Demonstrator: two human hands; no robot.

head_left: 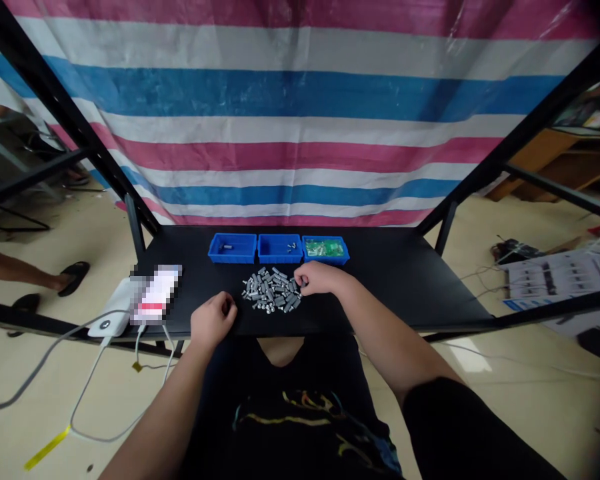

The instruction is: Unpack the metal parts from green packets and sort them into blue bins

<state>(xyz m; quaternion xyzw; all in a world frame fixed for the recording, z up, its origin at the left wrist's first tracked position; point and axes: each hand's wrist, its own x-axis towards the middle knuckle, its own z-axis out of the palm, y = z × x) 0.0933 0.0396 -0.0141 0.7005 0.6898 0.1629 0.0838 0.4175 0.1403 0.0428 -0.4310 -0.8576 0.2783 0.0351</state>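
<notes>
A loose pile of small grey metal cylindrical pieces [273,288] lies on the black table [380,287], with shiny screw-like bits at its near side. At the pile's right edge is my right hand [316,277], its thumb and fingers pinched together; anything between the fingertips is hidden. My left hand [213,321] rests at the table's front edge, left of the pile, loosely curled with nothing visible in it. Behind the pile stand three blue bins: the left bin [233,259] and the middle bin [280,258] hold a few small metal pieces, the right bin [347,257] green and silvery pieces.
At the table's left lie a phone [155,293], partly blurred out, and a white power bank [111,313] with cables hanging down. A black frame [140,227] and striped sheet [300,153] enclose the back. Another person's leg [20,267] shows at left.
</notes>
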